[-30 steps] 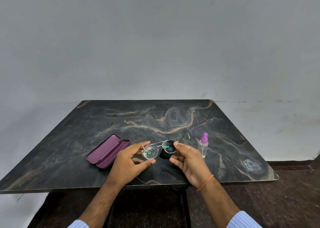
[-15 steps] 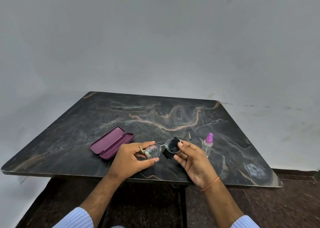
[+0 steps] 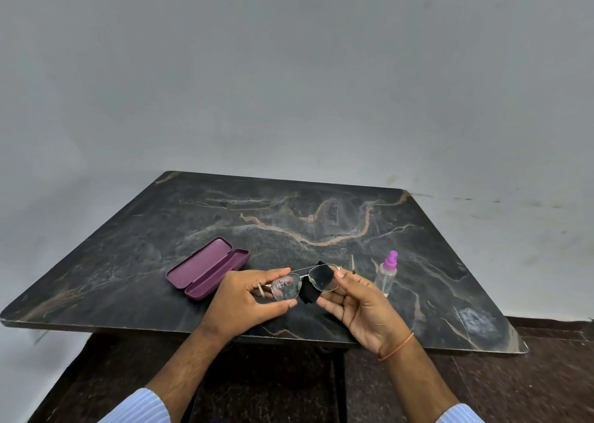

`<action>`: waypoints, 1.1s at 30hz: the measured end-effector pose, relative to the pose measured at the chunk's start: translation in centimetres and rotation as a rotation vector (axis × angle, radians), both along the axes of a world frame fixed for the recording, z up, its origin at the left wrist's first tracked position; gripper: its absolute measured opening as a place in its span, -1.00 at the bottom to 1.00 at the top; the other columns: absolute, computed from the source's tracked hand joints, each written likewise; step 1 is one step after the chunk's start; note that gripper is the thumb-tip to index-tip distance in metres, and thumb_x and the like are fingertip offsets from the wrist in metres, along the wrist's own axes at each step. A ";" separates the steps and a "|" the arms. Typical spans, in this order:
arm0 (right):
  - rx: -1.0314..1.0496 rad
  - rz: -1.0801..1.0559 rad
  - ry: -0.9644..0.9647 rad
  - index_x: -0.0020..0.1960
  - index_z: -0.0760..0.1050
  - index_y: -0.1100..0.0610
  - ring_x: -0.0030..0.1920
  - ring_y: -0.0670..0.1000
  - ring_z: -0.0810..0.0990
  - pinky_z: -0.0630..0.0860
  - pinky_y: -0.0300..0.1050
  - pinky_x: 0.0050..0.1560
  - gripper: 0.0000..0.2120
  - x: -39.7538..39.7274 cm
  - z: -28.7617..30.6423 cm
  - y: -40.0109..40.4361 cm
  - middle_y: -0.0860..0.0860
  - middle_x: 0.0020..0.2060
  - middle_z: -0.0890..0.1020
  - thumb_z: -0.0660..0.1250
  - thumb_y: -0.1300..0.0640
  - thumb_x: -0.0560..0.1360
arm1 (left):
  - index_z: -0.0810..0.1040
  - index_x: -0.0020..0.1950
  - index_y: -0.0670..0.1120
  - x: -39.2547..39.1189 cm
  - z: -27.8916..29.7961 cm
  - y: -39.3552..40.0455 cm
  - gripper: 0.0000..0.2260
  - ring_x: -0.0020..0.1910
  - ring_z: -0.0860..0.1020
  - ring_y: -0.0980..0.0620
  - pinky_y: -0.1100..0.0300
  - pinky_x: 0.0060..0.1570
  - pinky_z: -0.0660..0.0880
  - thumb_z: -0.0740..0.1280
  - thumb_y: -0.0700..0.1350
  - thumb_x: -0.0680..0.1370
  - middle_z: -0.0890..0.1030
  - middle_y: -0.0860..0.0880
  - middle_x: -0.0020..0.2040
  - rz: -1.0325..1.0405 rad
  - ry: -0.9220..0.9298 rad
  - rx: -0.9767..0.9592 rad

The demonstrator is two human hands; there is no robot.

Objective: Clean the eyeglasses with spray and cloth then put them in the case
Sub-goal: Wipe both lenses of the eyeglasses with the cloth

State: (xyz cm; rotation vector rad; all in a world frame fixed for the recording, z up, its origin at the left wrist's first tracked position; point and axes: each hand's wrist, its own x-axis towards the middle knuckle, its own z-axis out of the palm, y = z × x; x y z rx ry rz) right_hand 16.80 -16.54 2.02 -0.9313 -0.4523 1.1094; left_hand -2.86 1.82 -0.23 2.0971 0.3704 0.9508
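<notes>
Eyeglasses [image 3: 303,282] span both grips, left hand [image 3: 244,300] and right hand [image 3: 360,307] with cloth [image 3: 313,289].

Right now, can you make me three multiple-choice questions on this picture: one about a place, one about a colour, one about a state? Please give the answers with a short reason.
1. Where does the spray bottle stand?
A. inside the case
B. on the table, to the right of the right hand
C. in the left hand

2. What colour is the cloth?
A. black
B. white
C. purple

3. In what state is the case?
A. shut
B. held up
C. open and lying flat

Answers:
1 B: the bottle stands upright on the marble, apart from both hands.
2 A: a black cloth shows behind the right lens of the eyeglasses.
3 C: both purple halves lie spread on the table.
</notes>
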 end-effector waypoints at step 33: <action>-0.006 -0.155 -0.103 -0.03 0.78 0.13 -0.10 0.04 0.80 0.73 -0.14 -0.16 -0.86 -1.1 0.6 0.7 0.19 -0.01 0.79 0.59 0.14 0.42 | 0.73 0.40 0.03 0.3 -0.1 -0.4 -0.42 0.00 0.81 0.19 0.21 0.04 0.76 0.77 -0.14 0.40 0.81 0.23 0.09 0.030 -0.098 0.073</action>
